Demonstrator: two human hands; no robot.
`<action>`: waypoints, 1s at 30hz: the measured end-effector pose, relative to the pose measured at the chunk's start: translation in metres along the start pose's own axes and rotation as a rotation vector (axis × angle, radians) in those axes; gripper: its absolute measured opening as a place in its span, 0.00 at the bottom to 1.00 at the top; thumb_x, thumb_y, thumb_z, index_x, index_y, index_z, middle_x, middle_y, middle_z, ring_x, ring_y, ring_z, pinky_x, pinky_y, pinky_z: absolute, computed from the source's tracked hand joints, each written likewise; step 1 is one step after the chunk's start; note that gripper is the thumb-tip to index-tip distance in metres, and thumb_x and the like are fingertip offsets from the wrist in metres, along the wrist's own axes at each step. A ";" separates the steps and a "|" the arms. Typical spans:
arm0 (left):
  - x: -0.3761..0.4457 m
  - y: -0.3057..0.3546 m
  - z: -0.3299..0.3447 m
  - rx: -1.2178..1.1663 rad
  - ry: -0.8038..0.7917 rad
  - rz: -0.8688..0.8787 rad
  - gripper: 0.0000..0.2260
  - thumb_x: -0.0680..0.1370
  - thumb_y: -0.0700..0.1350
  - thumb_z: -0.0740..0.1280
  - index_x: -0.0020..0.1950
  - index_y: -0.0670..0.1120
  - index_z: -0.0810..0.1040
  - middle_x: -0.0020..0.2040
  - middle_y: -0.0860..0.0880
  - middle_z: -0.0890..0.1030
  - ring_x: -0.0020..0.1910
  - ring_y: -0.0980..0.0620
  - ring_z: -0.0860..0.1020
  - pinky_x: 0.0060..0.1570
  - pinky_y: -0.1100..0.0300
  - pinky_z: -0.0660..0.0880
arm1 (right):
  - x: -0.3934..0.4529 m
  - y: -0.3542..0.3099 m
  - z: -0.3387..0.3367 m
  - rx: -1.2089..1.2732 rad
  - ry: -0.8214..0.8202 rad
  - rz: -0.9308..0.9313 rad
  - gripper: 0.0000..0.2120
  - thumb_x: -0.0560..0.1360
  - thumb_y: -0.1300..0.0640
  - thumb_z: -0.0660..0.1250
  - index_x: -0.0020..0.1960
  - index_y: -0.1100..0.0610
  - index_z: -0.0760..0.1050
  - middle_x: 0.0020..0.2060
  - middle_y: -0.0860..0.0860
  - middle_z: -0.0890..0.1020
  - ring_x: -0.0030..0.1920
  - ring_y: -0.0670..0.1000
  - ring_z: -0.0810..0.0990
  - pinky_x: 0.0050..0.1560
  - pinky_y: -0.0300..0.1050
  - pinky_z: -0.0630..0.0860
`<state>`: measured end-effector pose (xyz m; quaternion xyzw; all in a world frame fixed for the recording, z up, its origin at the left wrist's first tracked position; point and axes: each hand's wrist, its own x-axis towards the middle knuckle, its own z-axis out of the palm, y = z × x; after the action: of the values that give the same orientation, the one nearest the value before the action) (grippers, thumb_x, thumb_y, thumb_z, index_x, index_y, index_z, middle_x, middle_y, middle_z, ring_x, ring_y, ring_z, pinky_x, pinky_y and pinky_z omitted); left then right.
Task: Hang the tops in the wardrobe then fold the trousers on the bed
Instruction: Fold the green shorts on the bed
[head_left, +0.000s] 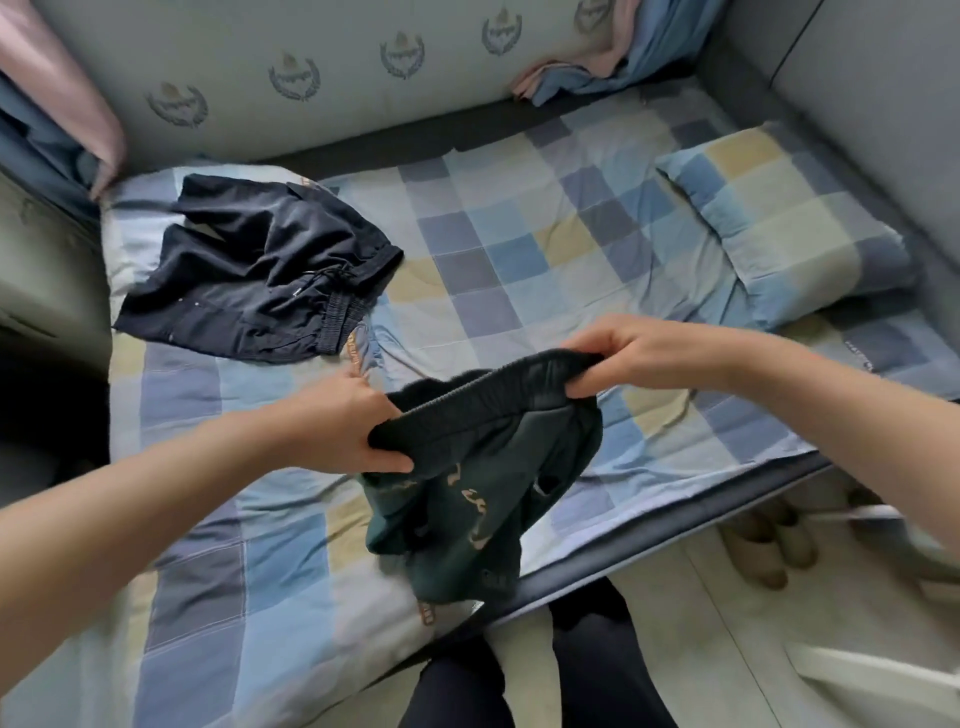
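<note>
Dark green trousers (467, 514) with tan lettering hang above the bed's near edge, held up by their black elastic waistband. My left hand (343, 426) grips the waistband's left end, thumb underneath. My right hand (628, 358) pinches its right end, slightly higher. The cloth below bunches and droops past the mattress edge. A second garment, dark navy shorts or trousers (260, 270) with a drawstring waist, lies crumpled on the checked bedsheet (519, 244) at the left, apart from both hands.
A checked pillow (789, 223) lies at the right of the bed. A pale padded headboard (322, 67) runs along the back, with folded blue and pink bedding (587, 67) against it. Slippers (774, 540) sit on the floor under the bed's edge. My legs stand close to the mattress.
</note>
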<state>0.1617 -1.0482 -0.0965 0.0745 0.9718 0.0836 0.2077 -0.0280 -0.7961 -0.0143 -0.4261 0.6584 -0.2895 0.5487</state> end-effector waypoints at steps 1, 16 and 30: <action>0.008 0.006 -0.002 0.007 -0.062 -0.052 0.16 0.73 0.64 0.68 0.43 0.51 0.80 0.33 0.51 0.77 0.40 0.46 0.77 0.43 0.59 0.70 | -0.012 0.004 -0.016 -0.006 -0.007 -0.006 0.13 0.76 0.70 0.62 0.48 0.55 0.81 0.44 0.48 0.84 0.50 0.46 0.81 0.53 0.36 0.74; 0.085 0.057 -0.048 0.388 0.188 -0.286 0.29 0.81 0.63 0.41 0.61 0.56 0.79 0.42 0.53 0.86 0.45 0.54 0.84 0.72 0.50 0.59 | -0.101 0.111 -0.195 -1.228 0.333 0.018 0.14 0.76 0.40 0.62 0.49 0.51 0.70 0.33 0.48 0.74 0.34 0.53 0.73 0.33 0.46 0.70; 0.085 0.083 -0.062 0.443 0.490 -0.160 0.11 0.75 0.44 0.71 0.34 0.44 0.77 0.37 0.46 0.74 0.28 0.43 0.74 0.26 0.53 0.73 | -0.118 0.145 -0.224 -1.357 0.348 -0.473 0.08 0.79 0.53 0.60 0.46 0.55 0.74 0.37 0.48 0.81 0.38 0.53 0.78 0.51 0.48 0.74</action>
<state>0.0686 -0.9605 -0.0575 0.0193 0.9901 -0.1306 -0.0472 -0.2763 -0.6438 -0.0299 -0.7502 0.6607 0.0075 -0.0246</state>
